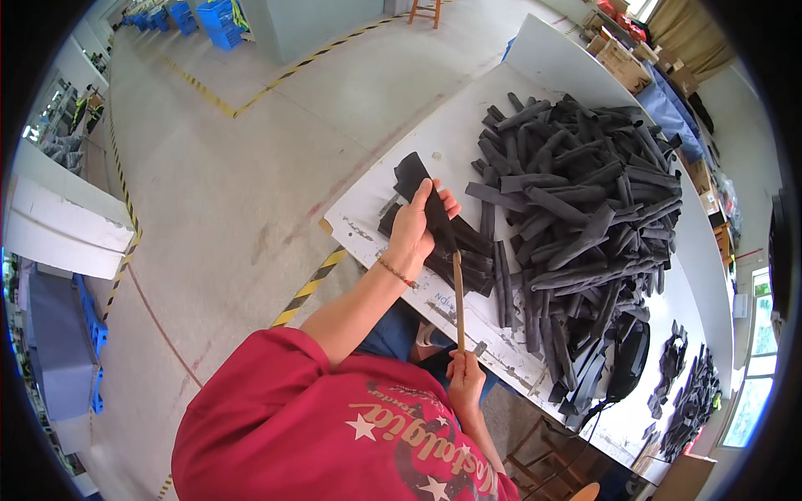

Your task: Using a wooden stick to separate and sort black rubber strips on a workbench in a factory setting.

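My left hand (415,224) is closed round a dark fabric tube (438,219) near the table's left edge. One end of a thin wooden stick (459,301) meets the tube's lower end; whether it runs inside is hidden. The stick's near end is gripped in my right hand (465,378), close to my body. Flattened black fabric pieces (476,265) lie stacked on the white table (434,292) beneath my left hand. To the right rises a large heap of dark grey fabric tubes (585,192).
A black rounded object with a cable (630,361) sits by the heap's near side. Further right lie smaller heaps of dark pieces (692,401). A white upright panel (576,71) bounds the table's far side. A wooden stool (543,455) stands below the near edge.
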{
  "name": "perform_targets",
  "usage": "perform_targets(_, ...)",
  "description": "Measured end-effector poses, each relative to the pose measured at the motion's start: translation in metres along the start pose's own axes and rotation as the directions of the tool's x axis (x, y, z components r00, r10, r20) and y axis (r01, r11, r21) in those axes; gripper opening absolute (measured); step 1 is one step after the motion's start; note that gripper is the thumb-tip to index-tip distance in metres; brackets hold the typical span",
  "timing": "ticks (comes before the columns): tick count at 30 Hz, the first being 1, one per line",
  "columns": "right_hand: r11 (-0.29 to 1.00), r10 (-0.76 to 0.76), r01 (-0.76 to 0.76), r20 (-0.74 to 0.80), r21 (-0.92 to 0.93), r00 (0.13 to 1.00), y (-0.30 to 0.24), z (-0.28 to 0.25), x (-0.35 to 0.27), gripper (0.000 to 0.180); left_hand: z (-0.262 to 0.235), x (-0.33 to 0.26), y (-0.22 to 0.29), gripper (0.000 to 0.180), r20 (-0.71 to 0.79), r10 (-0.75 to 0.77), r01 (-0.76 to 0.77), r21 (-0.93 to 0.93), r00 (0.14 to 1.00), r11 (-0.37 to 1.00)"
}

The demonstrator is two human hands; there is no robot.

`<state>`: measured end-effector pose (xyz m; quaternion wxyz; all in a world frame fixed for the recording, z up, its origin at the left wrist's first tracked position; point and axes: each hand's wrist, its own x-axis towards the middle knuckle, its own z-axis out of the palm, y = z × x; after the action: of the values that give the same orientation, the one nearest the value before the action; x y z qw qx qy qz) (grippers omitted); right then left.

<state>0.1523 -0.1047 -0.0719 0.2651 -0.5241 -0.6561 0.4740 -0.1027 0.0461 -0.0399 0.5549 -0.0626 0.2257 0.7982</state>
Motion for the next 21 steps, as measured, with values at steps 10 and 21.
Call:
perform_targets(10, 0.998, 0.049, -0.048, 0.012, -0.037, 0.999, -0.006, -0.012, -0.002, 0.019, -0.014, 0.001, -0.010, 0.023, 0.067, -0.062, 0.061, 0.018, 0.996, 0.998)
perform_targets(21, 0.996, 0.029, -0.031, -0.022, -0.088, 0.999, -0.002, -0.026, -0.005, 0.019, -0.016, -0.010, -0.014, 0.025, 0.017, -0.080, 0.079, 0.056, 0.997, 0.995)
